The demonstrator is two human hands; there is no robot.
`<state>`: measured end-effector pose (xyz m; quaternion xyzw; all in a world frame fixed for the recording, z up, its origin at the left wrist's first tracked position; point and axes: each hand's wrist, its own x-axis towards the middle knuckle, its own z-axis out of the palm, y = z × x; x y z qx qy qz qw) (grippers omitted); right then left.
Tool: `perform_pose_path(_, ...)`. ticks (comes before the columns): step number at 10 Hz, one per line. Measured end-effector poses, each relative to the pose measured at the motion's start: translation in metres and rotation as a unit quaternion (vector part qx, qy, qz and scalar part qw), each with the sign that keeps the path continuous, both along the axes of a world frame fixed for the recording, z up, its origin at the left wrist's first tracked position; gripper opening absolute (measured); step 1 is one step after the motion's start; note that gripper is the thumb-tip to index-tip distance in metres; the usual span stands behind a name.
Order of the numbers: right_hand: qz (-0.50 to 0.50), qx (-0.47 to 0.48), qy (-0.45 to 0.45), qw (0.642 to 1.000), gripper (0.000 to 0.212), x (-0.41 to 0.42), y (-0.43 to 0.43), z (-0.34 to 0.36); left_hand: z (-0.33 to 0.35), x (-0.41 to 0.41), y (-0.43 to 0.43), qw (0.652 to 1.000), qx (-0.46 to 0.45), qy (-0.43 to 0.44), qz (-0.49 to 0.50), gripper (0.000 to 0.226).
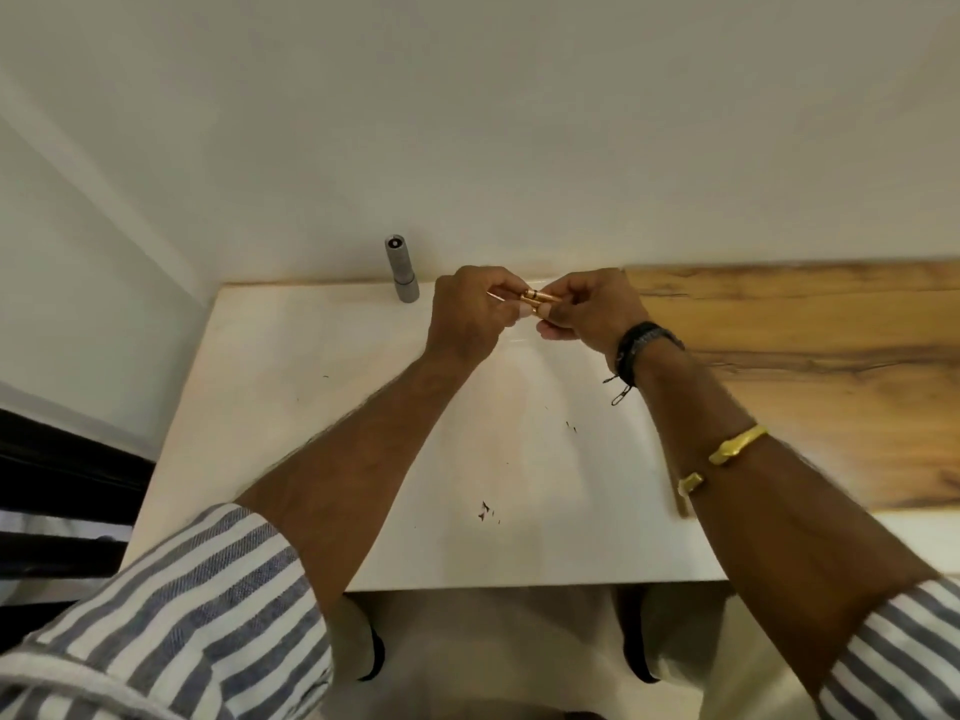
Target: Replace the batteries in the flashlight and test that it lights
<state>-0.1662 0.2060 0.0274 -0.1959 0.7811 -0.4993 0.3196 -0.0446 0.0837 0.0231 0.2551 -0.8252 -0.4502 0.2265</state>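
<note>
Both hands meet above the far edge of the surface. The left hand is closed, fingertips pinched on the left end of the batteries. The right hand is closed on their right end, thumb underneath. The batteries are copper-coloured, lying side by side and roughly level, held clear of the surface; their count cannot be told for certain, though two seem to show.

The flashlight stands upright at 10 o'clock from the hands, near the left hand but apart from it, at the far edge of the surface by the wall. Its upper end faces the camera; open or capped cannot be told.

At 3 o'clock lies a wood panel. A dark band sits on the right wrist and a gold bangle further up the forearm. Striped sleeves are rolled back.
</note>
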Motion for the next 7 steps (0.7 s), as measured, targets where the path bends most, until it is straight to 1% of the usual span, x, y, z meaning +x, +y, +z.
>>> perform_pose_path(1, 0.001, 0.051, 0.038, 0.998, 0.008, -0.009, -0.021, -0.002, -0.008, -0.008, -0.007, 0.999, -0.012, -0.004, 0.043, 0.018)
perform_pose_path(2, 0.020, 0.127, 0.095, 0.987, 0.010, -0.017, -0.042, -0.011, -0.024, -0.014, -0.012, 0.991, -0.024, -0.032, 0.125, 0.023)
perform_pose_path(3, 0.068, 0.213, 0.144, 0.964, 0.017, -0.024, -0.059, -0.023, -0.042, -0.017, -0.019, 0.978, -0.005, -0.089, 0.187, 0.034)
perform_pose_path(4, 0.104, 0.245, 0.163, 0.950, 0.019, -0.026, -0.068, -0.031, -0.049, -0.019, -0.026, 0.971, 0.029, -0.115, 0.210, 0.036)
perform_pose_path(5, 0.108, 0.266, 0.196, 0.938, 0.019, -0.027, -0.074, -0.034, -0.051, -0.024, -0.030, 0.969, 0.051, -0.102, 0.218, 0.030)
perform_pose_path(6, 0.063, 0.256, 0.233, 0.936, 0.023, -0.027, -0.071, -0.030, -0.047, -0.022, -0.028, 0.969, 0.061, -0.093, 0.222, 0.029)
perform_pose_path(7, -0.037, 0.203, 0.267, 0.941, 0.022, -0.022, -0.055, -0.032, -0.045, -0.022, -0.024, 0.967, 0.068, -0.084, 0.231, 0.025)
